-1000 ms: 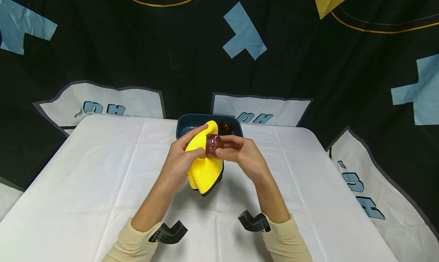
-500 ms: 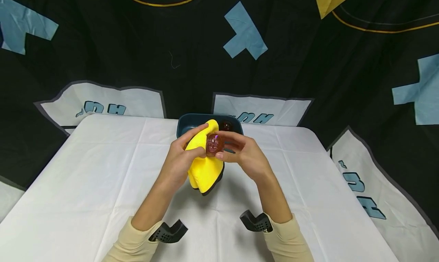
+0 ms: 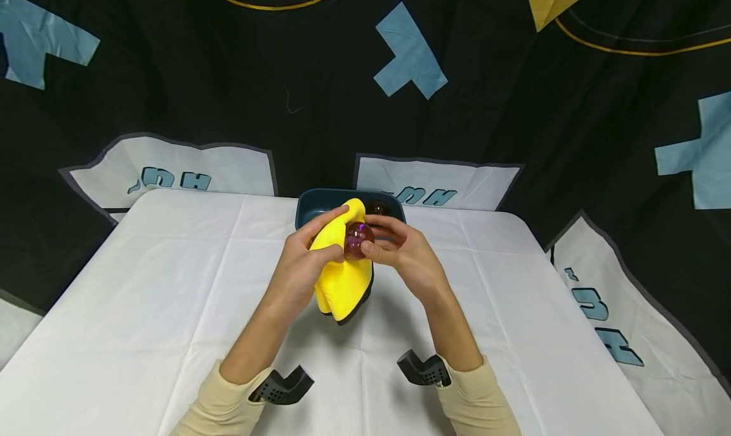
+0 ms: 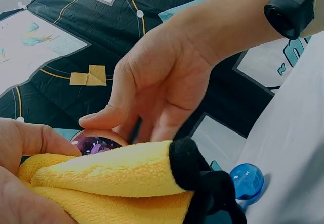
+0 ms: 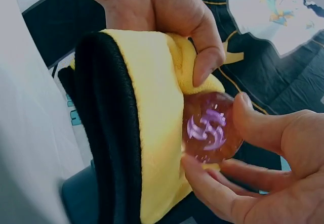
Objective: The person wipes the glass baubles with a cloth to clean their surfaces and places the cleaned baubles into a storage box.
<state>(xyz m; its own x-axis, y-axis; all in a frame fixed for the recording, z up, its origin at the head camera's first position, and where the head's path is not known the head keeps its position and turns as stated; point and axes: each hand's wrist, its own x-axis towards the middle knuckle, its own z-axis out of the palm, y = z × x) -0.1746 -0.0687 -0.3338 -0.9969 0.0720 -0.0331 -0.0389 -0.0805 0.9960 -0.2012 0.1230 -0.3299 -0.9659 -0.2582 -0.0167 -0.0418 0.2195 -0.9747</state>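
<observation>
In the head view my left hand (image 3: 299,258) holds a yellow cloth (image 3: 342,290) with black edging, its thumb pressing the cloth against a ball. The clear reddish-amber ball (image 3: 356,240) rests partly in the cloth's folds; a shiny purple swirl shows inside it in the right wrist view (image 5: 207,128). From the other side, my right hand (image 3: 408,255) pinches the ball between thumb and fingertips. Under the left wrist camera, the cloth (image 4: 111,176) hides most of the ball (image 4: 96,143).
Behind the hands, a dark teal bin (image 3: 320,198) stands at the table's far edge, with a dark ball (image 3: 377,209) inside. A clear blue ball (image 4: 247,182) appears in the left wrist view. White cloth covers the table (image 3: 171,296); a black printed curtain (image 3: 228,74) hangs behind.
My right fingers loosen around the ball, then come back with the thumb higher on it. The ball's purple pattern has turned. My left hand and the cloth stay almost in place.
</observation>
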